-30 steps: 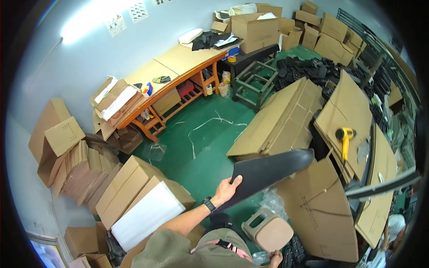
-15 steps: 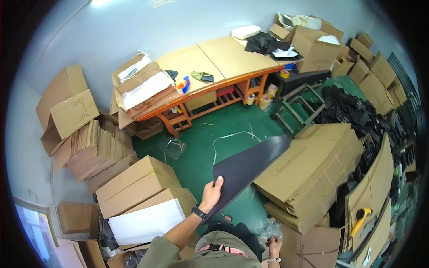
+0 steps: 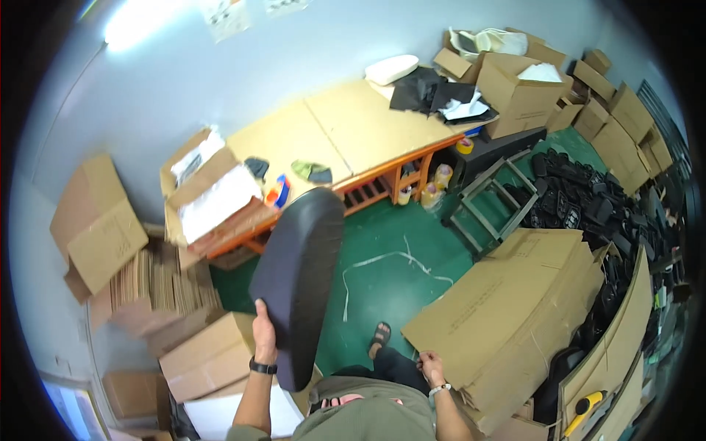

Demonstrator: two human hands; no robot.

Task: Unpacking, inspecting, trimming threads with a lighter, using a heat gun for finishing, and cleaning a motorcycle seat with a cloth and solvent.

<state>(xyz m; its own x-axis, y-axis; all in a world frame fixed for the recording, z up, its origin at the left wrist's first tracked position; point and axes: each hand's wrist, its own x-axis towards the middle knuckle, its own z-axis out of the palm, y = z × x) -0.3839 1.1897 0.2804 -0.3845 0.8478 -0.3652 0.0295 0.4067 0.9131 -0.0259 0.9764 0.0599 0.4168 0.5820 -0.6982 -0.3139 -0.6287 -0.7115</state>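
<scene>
My left hand point(image 3: 265, 336), with a black watch on the wrist, grips the lower left edge of a long dark padded cushion point(image 3: 300, 283). It stands nearly upright in the air in front of me, its rounded top overlapping the table's front edge. Its broad side face is toward me. My right hand point(image 3: 431, 367), with a pale bracelet on the wrist, hangs low beside a stack of flattened cardboard boxes point(image 3: 485, 294). Its fingers are curled together; whatever they may hold cannot be made out.
Against the wall stands a long table point(image 3: 294, 140) bearing an open carton point(image 3: 217, 198) and a tape dispenser point(image 3: 278, 191). A metal frame point(image 3: 489, 206) and a heap of black parts point(image 3: 581, 198) lie to the right. Strapping point(image 3: 382, 257) trails over the green floor. A yellow-handled cutter point(image 3: 586, 411) rests on cardboard.
The cushion has swung left and upright from a low slant pointing right. My right hand has risen slightly and moved left. The view has shifted, and a sandalled foot has come forward.
</scene>
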